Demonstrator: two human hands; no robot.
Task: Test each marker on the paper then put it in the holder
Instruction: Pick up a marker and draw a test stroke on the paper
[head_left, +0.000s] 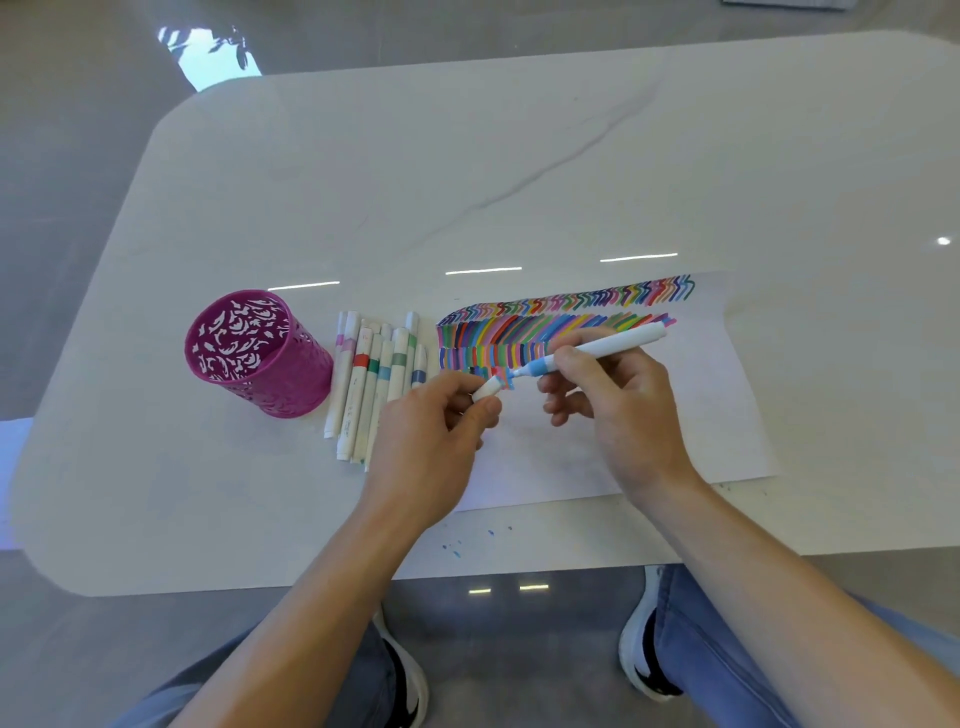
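Observation:
My right hand (618, 410) grips an uncapped light-blue marker (613, 345), whose tip touches the white paper (701, 415) at the lowest row of coloured strokes. My left hand (434, 431) pinches the marker's white cap (488, 388) just left of the tip. Several capped white markers (371, 379) lie side by side on the table between the paper and the purple cut-out holder (260, 353). The holder stands upright at the left, and no marker shows inside it.
The white marble table (467, 156) has rounded corners and its front edge is close to me. Small blue ink specks (457, 545) dot the table in front of the paper. My knees and shoes show below the table edge.

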